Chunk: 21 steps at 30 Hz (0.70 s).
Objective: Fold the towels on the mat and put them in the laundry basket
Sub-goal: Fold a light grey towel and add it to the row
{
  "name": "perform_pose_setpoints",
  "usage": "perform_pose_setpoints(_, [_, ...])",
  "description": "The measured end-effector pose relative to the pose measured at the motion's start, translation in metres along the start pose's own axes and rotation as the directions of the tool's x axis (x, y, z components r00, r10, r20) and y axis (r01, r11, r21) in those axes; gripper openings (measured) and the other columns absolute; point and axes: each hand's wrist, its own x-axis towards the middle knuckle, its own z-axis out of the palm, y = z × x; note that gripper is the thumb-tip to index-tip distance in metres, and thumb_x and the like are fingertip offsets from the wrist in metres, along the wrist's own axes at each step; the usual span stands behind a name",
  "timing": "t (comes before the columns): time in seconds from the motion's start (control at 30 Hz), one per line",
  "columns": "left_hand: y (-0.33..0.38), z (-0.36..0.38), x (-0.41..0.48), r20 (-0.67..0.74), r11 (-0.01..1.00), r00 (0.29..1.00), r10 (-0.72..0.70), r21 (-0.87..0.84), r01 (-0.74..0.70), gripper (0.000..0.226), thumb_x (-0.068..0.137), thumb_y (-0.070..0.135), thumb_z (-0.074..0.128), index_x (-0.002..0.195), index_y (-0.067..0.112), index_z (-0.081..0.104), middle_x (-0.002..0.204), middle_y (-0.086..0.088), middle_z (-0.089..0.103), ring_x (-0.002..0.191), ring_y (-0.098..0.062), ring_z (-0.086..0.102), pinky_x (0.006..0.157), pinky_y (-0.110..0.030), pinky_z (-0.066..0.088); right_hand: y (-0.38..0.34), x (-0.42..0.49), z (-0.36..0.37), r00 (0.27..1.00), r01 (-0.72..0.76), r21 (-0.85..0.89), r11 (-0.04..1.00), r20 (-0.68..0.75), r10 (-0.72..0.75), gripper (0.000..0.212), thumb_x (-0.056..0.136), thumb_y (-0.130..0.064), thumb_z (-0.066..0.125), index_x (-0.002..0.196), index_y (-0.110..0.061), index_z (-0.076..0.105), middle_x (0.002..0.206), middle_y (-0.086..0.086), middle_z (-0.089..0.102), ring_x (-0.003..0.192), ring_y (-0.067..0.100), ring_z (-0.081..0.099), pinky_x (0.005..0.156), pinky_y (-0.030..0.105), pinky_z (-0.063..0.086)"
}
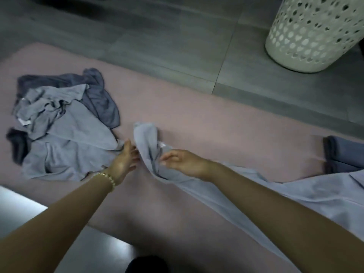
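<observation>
A pale blue towel (149, 142) is pinched by the right hand (183, 162) and reached for by the straight-fingered left hand (124, 160), apparently to be spread for folding.

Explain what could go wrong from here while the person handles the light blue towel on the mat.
1. The light blue towel is bunched and twisted at the grip of the right hand; folded so, it would likely come out uneven.
2. The left hand is close against the unfolded pile, so it may drag another towel along.
3. The towel's long end lies near the folded dark towel and could disturb it when pulled.
</observation>
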Motion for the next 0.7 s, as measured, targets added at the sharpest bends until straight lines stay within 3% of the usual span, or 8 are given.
perform_pose_setpoints(0.1, [-0.021, -0.002, -0.005, 0.013, 0.987, 1.0, 0.016, 0.16, -0.018, 0.046, 0.098, 0.047, 0.033, 0.134, 0.019, 0.042, 0.114, -0.003, 0.056, 0.104, -0.023, 0.056, 0.082, -0.032, 0.044, 0.041, -0.014, -0.013, 0.978, 0.056, -0.09, 0.994, -0.195, -0.072, 0.024, 0.086, -0.004, 0.065, 0.109, 0.004, 0.063, 0.101, 0.004, 0.061, 0.085, -0.004, 0.057, 0.079, 0.01, 0.043])
perform_pose_setpoints(0.17, [-0.03, -0.001, -0.005, 0.046, 0.976, 0.999, 0.026, 0.213, -0.035, 0.059, 0.095, 0.042, 0.047, 0.145, 0.022, 0.023, 0.122, -0.005, 0.053, 0.098, -0.022, 0.06, 0.069, -0.026, 0.05, 0.066, -0.024, -0.036, 0.938, 0.053, -0.165, 0.985, -0.331, -0.106, 0.02, 0.082, -0.002, 0.069, 0.102, -0.001, 0.064, 0.097, 0.005, 0.06, 0.074, -0.013, 0.055, 0.074, 0.01, 0.042])
perform_pose_setpoints(0.23, [-0.033, 0.007, -0.004, 0.11, 0.969, 0.992, 0.058, 0.231, -0.082, 0.071, 0.093, 0.037, 0.054, 0.148, 0.023, 0.012, 0.125, -0.006, 0.052, 0.094, -0.02, 0.062, 0.058, -0.019, 0.05, 0.089, -0.035, -0.058, 0.916, -0.037, -0.301, 0.953, -0.391, -0.088, 0.034, 0.078, -0.011, 0.076, 0.109, -0.011, 0.061, 0.107, 0.004, 0.056, 0.086, -0.006, 0.053, 0.075, 0.009, 0.04])
perform_pose_setpoints(0.33, [-0.032, 0.02, 0.008, -0.024, 0.991, 0.993, 0.116, 0.071, -0.114, 0.048, 0.088, 0.023, 0.064, 0.125, -0.002, 0.046, 0.112, -0.019, 0.062, 0.085, -0.028, 0.066, 0.051, -0.018, 0.053, 0.113, -0.044, -0.077, 0.929, -0.111, -0.429, 0.897, -0.364, -0.06, 0.064, 0.075, -0.021, 0.079, 0.13, -0.017, 0.049, 0.124, 0.0, 0.042, 0.109, 0.01, 0.044, 0.091, 0.017, 0.038])
perform_pose_setpoints(0.4, [-0.027, 0.027, 0.011, -0.075, 0.996, 0.997, 0.003, -0.094, -0.01, 0.031, 0.088, 0.024, 0.064, 0.099, -0.005, 0.06, 0.1, -0.021, 0.066, 0.078, -0.029, 0.065, 0.049, -0.018, 0.053, 0.122, -0.042, -0.079, 0.934, -0.098, -0.457, 0.884, -0.349, -0.077, 0.065, 0.075, -0.02, 0.079, 0.132, -0.016, 0.048, 0.123, -0.001, 0.04, 0.11, 0.011, 0.043, 0.097, 0.021, 0.036])
perform_pose_setpoints(0.47, [-0.02, 0.03, 0.013, -0.006, 0.979, 0.996, -0.085, -0.185, 0.082, 0.025, 0.09, 0.026, 0.061, 0.091, 0.002, 0.061, 0.094, -0.016, 0.065, 0.075, -0.022, 0.063, 0.051, -0.022, 0.056, 0.125, -0.036, -0.082, 0.921, -0.084, -0.489, 0.868, -0.371, -0.12, 0.05, 0.074, -0.02, 0.079, 0.12, -0.017, 0.059, 0.111, -0.002, 0.047, 0.099, 0.008, 0.048, 0.094, 0.02, 0.037])
perform_pose_setpoints(0.57, [-0.003, 0.031, 0.024, 0.01, 0.959, 0.999, -0.044, -0.28, 0.045, 0.019, 0.093, 0.028, 0.056, 0.093, 0.01, 0.061, 0.091, -0.008, 0.063, 0.078, -0.017, 0.061, 0.058, -0.022, 0.058, 0.111, -0.032, -0.098, 0.89, -0.074, -0.476, 0.876, -0.429, -0.158, 0.014, 0.073, -0.017, 0.08, 0.072, -0.021, 0.067, 0.07, -0.016, 0.061, 0.064, -0.005, 0.056, 0.069, 0.014, 0.042])
perform_pose_setpoints(0.7, [0.031, 0.04, 0.045, -0.124, 0.934, 0.992, 0.022, -0.352, -0.065, 0.011, 0.096, 0.027, 0.051, 0.094, 0.017, 0.055, 0.079, -0.001, 0.056, 0.059, -0.006, 0.058, 0.05, -0.014, 0.052, 0.08, -0.028, -0.132, 0.844, 0.016, -0.263, 0.965, -0.514, -0.155, 0.024, 0.084, -0.009, 0.069, 0.062, -0.012, 0.061, 0.052, -0.005, 0.061, 0.044, -0.002, 0.054, 0.052, 0.015, 0.048])
